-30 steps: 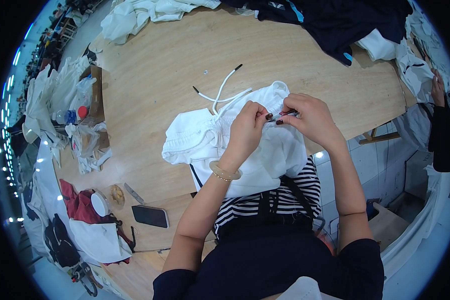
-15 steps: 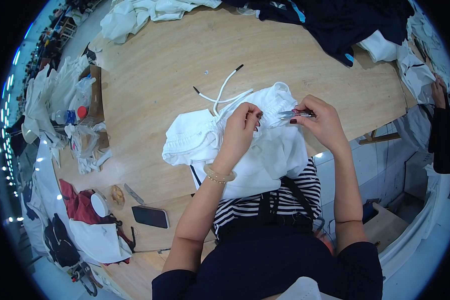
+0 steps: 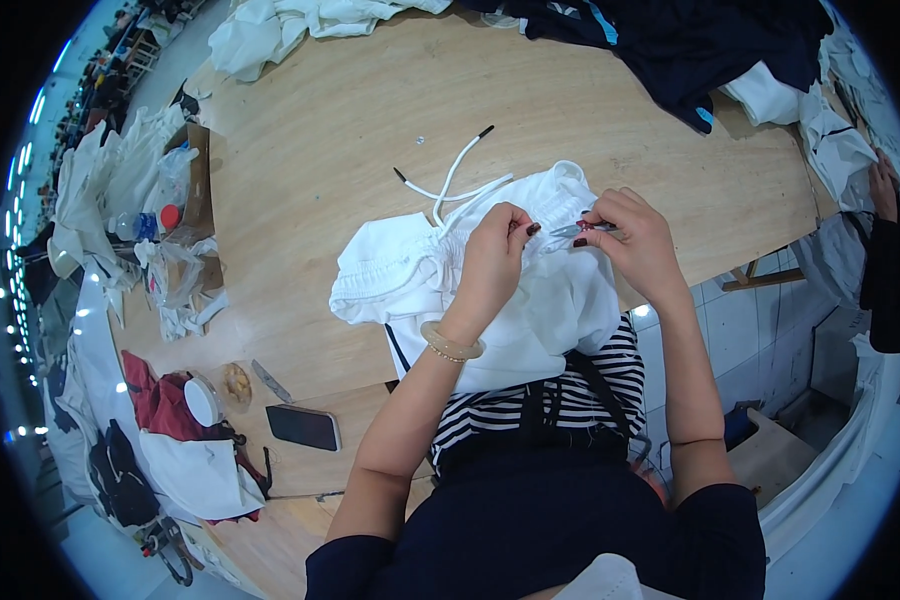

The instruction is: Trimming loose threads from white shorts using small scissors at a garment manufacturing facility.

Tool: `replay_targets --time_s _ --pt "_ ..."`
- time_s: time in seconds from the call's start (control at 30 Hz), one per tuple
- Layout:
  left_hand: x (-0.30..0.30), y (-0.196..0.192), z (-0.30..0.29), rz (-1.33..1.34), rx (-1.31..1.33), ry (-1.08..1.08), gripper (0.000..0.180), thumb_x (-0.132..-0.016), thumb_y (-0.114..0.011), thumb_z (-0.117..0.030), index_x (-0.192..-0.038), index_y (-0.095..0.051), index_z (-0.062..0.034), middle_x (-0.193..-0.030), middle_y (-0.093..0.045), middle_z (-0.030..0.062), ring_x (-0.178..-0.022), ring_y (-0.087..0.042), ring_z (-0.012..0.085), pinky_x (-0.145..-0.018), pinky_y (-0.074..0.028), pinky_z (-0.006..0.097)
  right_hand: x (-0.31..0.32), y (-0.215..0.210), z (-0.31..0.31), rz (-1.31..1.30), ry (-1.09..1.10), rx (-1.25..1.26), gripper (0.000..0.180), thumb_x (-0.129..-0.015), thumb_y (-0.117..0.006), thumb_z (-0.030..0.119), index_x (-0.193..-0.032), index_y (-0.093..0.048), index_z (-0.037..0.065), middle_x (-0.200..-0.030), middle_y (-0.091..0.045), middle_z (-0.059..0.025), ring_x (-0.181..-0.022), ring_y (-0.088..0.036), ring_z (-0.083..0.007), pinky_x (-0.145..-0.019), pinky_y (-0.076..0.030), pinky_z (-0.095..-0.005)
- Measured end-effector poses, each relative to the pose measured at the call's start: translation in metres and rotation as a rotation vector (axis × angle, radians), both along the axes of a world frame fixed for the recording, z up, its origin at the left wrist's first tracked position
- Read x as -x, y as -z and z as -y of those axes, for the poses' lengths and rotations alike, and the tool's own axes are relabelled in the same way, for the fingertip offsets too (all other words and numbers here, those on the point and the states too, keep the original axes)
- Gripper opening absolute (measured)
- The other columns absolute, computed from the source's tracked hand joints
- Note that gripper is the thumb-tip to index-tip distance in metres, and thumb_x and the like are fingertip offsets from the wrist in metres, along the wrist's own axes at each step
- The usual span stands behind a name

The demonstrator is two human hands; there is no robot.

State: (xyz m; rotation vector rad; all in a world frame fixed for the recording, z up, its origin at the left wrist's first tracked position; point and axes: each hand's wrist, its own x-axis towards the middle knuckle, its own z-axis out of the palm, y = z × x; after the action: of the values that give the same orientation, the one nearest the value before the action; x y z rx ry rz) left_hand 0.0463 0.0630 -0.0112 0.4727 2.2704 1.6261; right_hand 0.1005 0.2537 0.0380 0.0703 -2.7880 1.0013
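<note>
White elastic-waisted bottoms [image 3: 560, 325] lie bunched across the table edge and my lap. A white drawstring [image 3: 438, 202] with dark tips spreads from the waistband onto the table. My right hand [image 3: 642, 245] is closed round small metal thread snips [image 3: 568, 231], whose blades point left over the gathered waistband. Just left of the blades, my left hand [image 3: 492, 262] pinches with thumb and forefinger above the cloth. What lies in that pinch is too small to make out.
A phone [image 3: 303, 427], a utility knife [image 3: 270, 381] and a round white-lidded tub [image 3: 203, 402] lie at the left. Behind them stands a cardboard box [image 3: 199, 180] with plastic bags. Dark garments [image 3: 660, 50] are heaped at the far right. Another person's hand [image 3: 882, 187] touches white cloth there.
My left hand has moved slightly right, and the snips have shifted left, so its fingertips and the blades are now close together. The view has shifted a little.
</note>
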Motion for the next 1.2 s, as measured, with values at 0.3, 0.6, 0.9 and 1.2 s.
replay_targets --time_s 0.3,0.6,0.9,1.2 --pt "-0.002 0.003 -0.004 -0.043 -0.027 -0.014 0.008 -0.089 -0.057 -0.004 -0.093 -0.054 0.0018 -0.08 -0.061 0.0158 -0.069 -0.058 0.0287 -0.063 -0.046 0.034 0.004 -0.001 0.006 -0.054 -0.044 -0.093 0.018 -0.071 -0.072 0.019 -0.079 -0.061 0.007 -0.075 -0.058 -0.0017 -0.073 -0.053 -0.0207 -0.062 -0.044 -0.0314" --pt "-0.001 0.002 -0.003 -0.018 -0.038 -0.012 0.007 -0.089 -0.057 -0.004 -0.093 -0.054 0.002 -0.08 -0.062 0.0155 -0.07 -0.058 0.0277 -0.063 -0.046 0.034 0.006 -0.001 0.006 -0.06 -0.047 -0.082 0.018 -0.071 -0.073 0.017 -0.079 -0.06 0.007 -0.075 -0.058 -0.0021 -0.074 -0.053 -0.021 -0.062 -0.045 -0.032" --pt "-0.001 0.004 -0.002 -0.039 -0.061 -0.017 0.007 -0.09 -0.056 -0.004 -0.092 -0.053 0.0022 -0.079 -0.061 0.0156 -0.069 -0.057 0.0265 -0.063 -0.046 0.033 0.009 -0.003 0.01 -0.005 -0.089 -0.104 0.02 -0.071 -0.073 0.018 -0.078 -0.059 0.006 -0.075 -0.058 -0.0033 -0.074 -0.053 -0.0216 -0.063 -0.045 -0.0326" --pt "0.003 -0.003 0.013 0.188 -0.206 -0.011 0.008 -0.088 -0.058 -0.001 -0.094 -0.054 0.0021 -0.083 -0.056 0.0114 -0.069 -0.055 0.0187 -0.064 -0.046 0.03 0.006 -0.003 0.002 -0.002 -0.038 -0.031 0.019 -0.071 -0.073 0.017 -0.079 -0.06 0.005 -0.077 -0.06 -0.0038 -0.075 -0.054 -0.022 -0.064 -0.045 -0.0326"
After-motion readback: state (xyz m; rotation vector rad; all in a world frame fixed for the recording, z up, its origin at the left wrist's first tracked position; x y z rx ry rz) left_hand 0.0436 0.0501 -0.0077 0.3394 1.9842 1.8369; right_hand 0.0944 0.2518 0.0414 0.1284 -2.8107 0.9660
